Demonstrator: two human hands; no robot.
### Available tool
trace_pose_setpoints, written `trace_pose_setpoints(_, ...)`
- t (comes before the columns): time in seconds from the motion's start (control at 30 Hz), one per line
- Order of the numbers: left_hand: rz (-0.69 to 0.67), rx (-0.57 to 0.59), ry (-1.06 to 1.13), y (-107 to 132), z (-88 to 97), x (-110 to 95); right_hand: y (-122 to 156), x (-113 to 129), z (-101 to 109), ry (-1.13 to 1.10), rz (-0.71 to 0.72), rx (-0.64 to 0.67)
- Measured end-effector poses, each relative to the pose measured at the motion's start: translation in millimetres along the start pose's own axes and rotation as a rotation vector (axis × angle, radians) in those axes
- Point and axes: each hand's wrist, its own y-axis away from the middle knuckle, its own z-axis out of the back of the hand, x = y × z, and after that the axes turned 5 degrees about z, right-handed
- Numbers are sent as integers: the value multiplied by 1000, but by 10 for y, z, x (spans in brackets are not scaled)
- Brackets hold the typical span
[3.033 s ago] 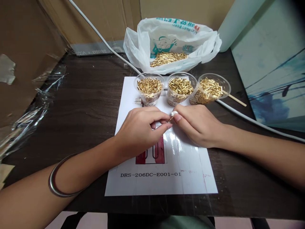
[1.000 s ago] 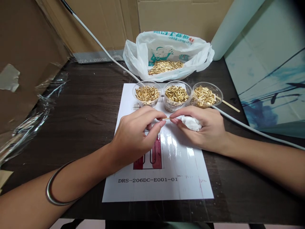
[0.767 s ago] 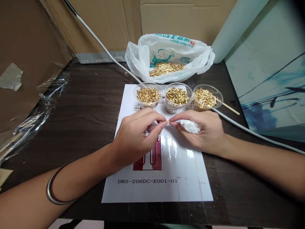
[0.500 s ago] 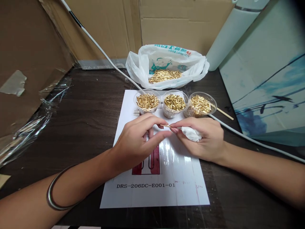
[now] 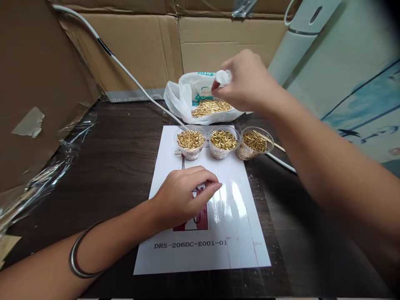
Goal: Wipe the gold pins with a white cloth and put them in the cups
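Observation:
My right hand (image 5: 245,81) is raised over the front of a white plastic bag (image 5: 178,98) of gold-coloured metal pins (image 5: 211,108). It is closed around a white wad of tissue (image 5: 223,77), and a thin stick-like piece (image 5: 205,91) points left from its fingertips, faint against the bag. My left hand (image 5: 184,196) rests above a printed white sheet (image 5: 237,250), fingers curled and thumb and index tips together. Whatever may be between those tips cannot be made out. Part of the sheet's red drawing (image 5: 201,216) is hidden beneath this hand.
Between the bag and my left hand stand three clear cups, left (image 5: 191,155), middle (image 5: 219,154) and right (image 5: 245,154), full of short gold-coloured pieces. A wooden stick leans in the right cup. A white cable (image 5: 131,77) runs behind; cardboard (image 5: 146,54) walls the back.
My right hand has moved up and away from my left hand to the bag, with the tissue still in it. The left hand has dropped slightly, its thumb and index closing together.

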Motion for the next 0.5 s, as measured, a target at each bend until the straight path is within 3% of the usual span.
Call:
trace_pose_setpoints(0.07,-2,11,-1,6,-4,7,-202,-108,-104,72,-70,159)
trace_pose_setpoints(0.3,-7,20,-17,2,-19,16,-392,-359,-469,139,-72,333)
trace_pose_setpoints(0.4,-13,26,-24,0,-19,15,-371,-375,-473,167,-43,346)
trace_pose_setpoints(0.5,-9,41,-38,3,-16,14,-287,-243,-324,200,-26,222)
